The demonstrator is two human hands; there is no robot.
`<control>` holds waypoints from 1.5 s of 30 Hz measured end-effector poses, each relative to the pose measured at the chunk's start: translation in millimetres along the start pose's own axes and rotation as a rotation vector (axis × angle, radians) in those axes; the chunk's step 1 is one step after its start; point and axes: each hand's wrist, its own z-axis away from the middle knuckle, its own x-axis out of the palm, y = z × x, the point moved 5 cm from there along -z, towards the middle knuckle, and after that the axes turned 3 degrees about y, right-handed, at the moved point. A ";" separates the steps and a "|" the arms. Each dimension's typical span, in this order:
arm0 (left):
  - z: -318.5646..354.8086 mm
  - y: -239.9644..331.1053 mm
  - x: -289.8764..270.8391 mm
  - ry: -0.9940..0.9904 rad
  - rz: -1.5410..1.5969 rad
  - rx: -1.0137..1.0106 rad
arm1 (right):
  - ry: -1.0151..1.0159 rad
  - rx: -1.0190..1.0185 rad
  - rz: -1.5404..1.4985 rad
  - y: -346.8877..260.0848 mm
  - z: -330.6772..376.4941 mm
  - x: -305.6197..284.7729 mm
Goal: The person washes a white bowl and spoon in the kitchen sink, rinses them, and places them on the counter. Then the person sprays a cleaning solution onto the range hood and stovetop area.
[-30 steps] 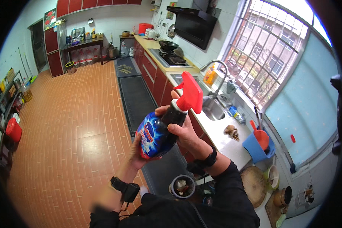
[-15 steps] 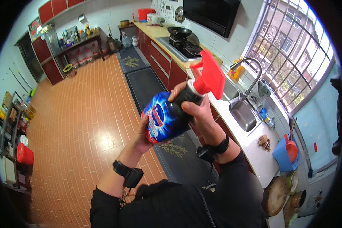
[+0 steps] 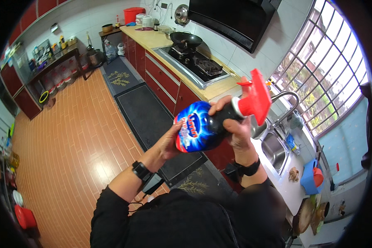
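Note:
I hold a dark spray bottle [image 3: 200, 128] with a blue and red label and a red trigger head [image 3: 254, 99] in front of me, tilted with its head up to the right. My left hand [image 3: 169, 142] cups the bottle's base from below. My right hand [image 3: 235, 126] is wrapped around its neck just under the red head. Both wrists wear dark bands. The bottle hangs over the floor, beside the counter.
A kitchen counter [image 3: 219, 89] runs along the right with a gas hob [image 3: 196, 62] and a black wok [image 3: 186, 40], then a steel sink [image 3: 273, 146] with a tap. Dark floor mats [image 3: 151, 120] lie along red cabinets. A shelf table [image 3: 56, 58] stands at the far wall.
The view has swung toward the counter and stove. The bottle has tilted further to the right, and both hands stay on it.

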 end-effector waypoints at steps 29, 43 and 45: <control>-705.6 324.5 -391.1 0.444 -0.019 -0.273 | 0.594 -0.027 0.263 328.0 -467.8 -243.3; -795.8 322.7 -356.6 0.384 -0.019 -0.172 | 0.967 0.069 0.447 359.8 -505.6 -274.6; -790.4 334.0 -358.5 0.371 -0.073 -0.157 | 0.940 0.107 0.436 365.9 -508.3 -274.4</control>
